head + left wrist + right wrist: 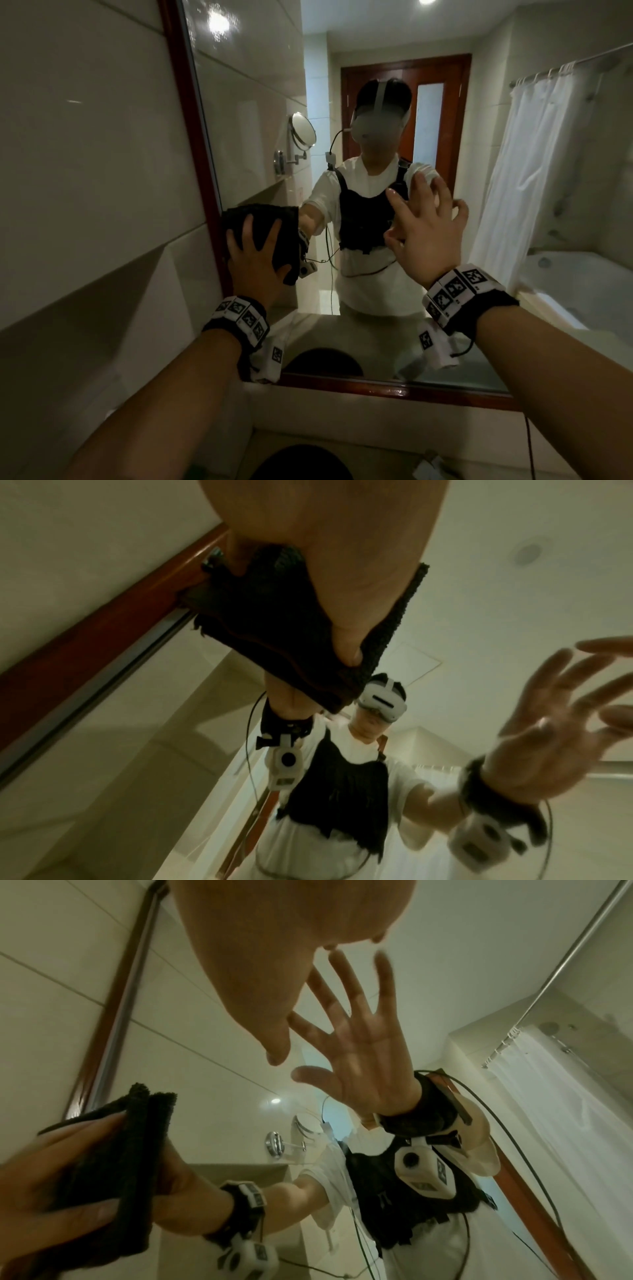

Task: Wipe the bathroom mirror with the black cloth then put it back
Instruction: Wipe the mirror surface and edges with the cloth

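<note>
The black cloth (pixel 262 214) (pixel 274 620) (pixel 116 1150) lies flat against the bathroom mirror (pixel 260 102), low at its left edge, right beside the red-brown wooden frame (pixel 191 137). My left hand (pixel 255 260) (pixel 325 561) presses it onto the glass with spread, fairly straight fingers and the thumb on the cloth. My right hand (pixel 428 233) (pixel 274 961) is further right, fingers spread, with its fingertips meeting their reflection on the glass. It holds nothing.
A pale tiled wall (pixel 85 171) stands left of the frame. Below the mirror runs a ledge (pixel 342 418), and a dark round basin (pixel 301 462) sits at the bottom edge. The glass reflects a person, a door, a shower curtain and a bathtub.
</note>
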Tool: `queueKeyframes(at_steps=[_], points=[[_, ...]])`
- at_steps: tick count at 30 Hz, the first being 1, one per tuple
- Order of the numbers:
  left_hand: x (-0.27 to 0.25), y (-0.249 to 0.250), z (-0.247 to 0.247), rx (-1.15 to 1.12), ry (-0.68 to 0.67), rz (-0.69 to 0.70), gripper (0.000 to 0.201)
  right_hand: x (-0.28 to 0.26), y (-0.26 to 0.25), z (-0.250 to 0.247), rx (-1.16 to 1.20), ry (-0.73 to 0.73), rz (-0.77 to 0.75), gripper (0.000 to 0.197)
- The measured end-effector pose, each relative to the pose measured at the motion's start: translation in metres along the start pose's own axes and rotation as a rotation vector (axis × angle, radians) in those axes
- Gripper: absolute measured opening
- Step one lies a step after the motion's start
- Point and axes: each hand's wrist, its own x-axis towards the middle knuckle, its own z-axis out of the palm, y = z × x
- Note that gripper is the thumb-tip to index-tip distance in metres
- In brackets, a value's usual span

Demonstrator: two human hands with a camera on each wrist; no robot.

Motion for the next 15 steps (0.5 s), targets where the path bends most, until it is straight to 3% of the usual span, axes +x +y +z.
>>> queueKeyframes(at_steps=[6, 10, 15], points=[[0.055, 0.013, -0.049, -0.039, 0.016, -0.013, 0.097, 0.051, 0.008, -0.048, -0.005, 0.089, -0.021, 0.092], [0.084, 0.018, -0.077, -0.056, -0.003, -0.007, 0.097, 0.086, 0.013, -0.058, -0.010, -0.003, 0.012, 0.106], [0.104, 0.014, -0.091, -0.032, 0.015, -0.001, 0.098, 0.087, 0.019, -0.048, -0.014, -0.042, 0.020, 0.117]])
